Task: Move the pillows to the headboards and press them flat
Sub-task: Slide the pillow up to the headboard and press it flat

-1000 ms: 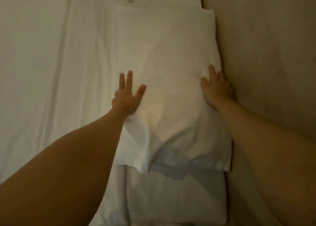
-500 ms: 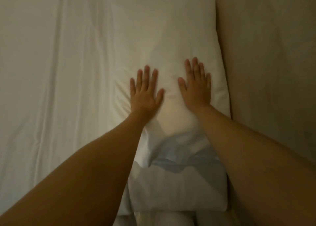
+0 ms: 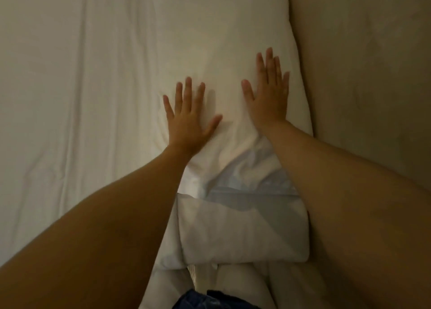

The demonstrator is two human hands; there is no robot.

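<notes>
A white pillow lies along the beige padded headboard at the right. Both my hands rest palm-down on it with fingers spread. My left hand sits near the pillow's left edge, my right hand closer to the headboard side. The pillowcase is wrinkled and bluish at its near end. A second white pillow lies nearer to me, also against the headboard, partly under the first one's loose end.
The white bed sheet with long creases fills the left side. More white bedding bunches at the bottom, beside a bit of dark blue fabric at the lower edge.
Both hands went from gripping the pillow's sides to lying flat on top of it. Since half a second ago they have spread a little wider apart.
</notes>
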